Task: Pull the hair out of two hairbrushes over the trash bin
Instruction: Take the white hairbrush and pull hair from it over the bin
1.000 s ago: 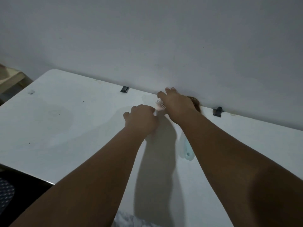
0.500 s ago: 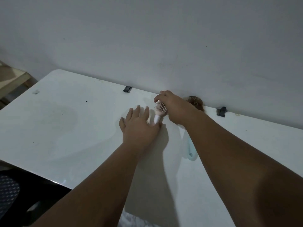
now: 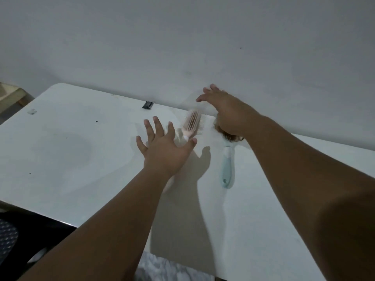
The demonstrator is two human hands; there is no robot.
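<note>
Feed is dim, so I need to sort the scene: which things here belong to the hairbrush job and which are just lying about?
Job:
- pink hairbrush
- blue-handled hairbrush, hair-clogged head under the right hand
- left hand, open

Lying about:
- black clip on the white table
- small clear scrap

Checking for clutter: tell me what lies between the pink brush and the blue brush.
Head view: only bare white table between pink brush and blue brush.

I am seeing a white worktop (image 3: 71, 159) sitting against a grey wall (image 3: 182, 47), a black clip (image 3: 147, 105) lying at its back edge.
</note>
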